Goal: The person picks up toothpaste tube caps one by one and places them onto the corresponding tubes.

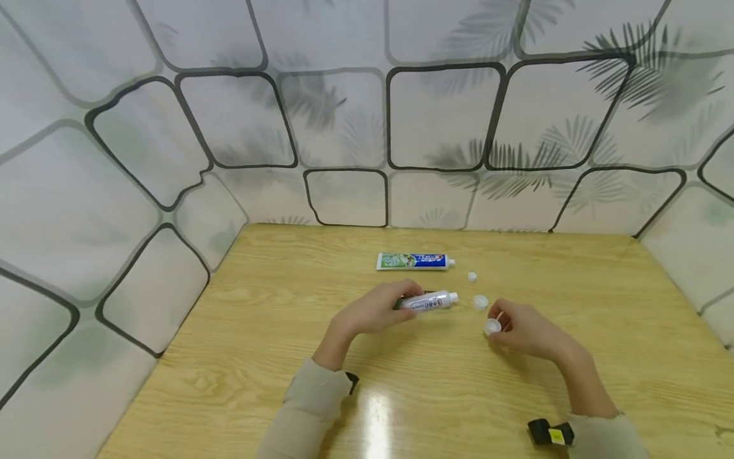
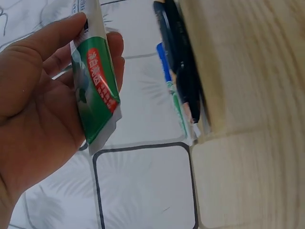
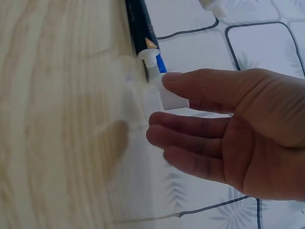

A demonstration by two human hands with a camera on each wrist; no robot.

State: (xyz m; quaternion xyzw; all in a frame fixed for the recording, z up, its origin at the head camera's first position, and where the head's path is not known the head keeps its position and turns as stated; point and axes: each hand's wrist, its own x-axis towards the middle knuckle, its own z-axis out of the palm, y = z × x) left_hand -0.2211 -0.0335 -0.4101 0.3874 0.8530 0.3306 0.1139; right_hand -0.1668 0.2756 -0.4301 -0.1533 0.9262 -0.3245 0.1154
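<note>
My left hand (image 1: 375,309) grips a toothpaste tube (image 1: 427,302), its bare white nozzle pointing right. In the left wrist view this tube (image 2: 97,81) has a green tail with a red panel. A white cap (image 1: 492,327) is pinched between the thumb and fingers of my right hand (image 1: 530,331), just above the table and right of the nozzle. Another white cap (image 1: 480,302) and a smaller one (image 1: 472,276) lie farther back. Behind the held tube is a dark tube (image 2: 178,62), mostly hidden in the head view.
A green and blue toothpaste tube (image 1: 411,261) lies at the back of the wooden table (image 1: 275,274), its white nozzle also pointing right. Patterned walls (image 1: 344,121) rise behind and at both sides. Black wrist mounts (image 1: 549,433) sit at the sleeves.
</note>
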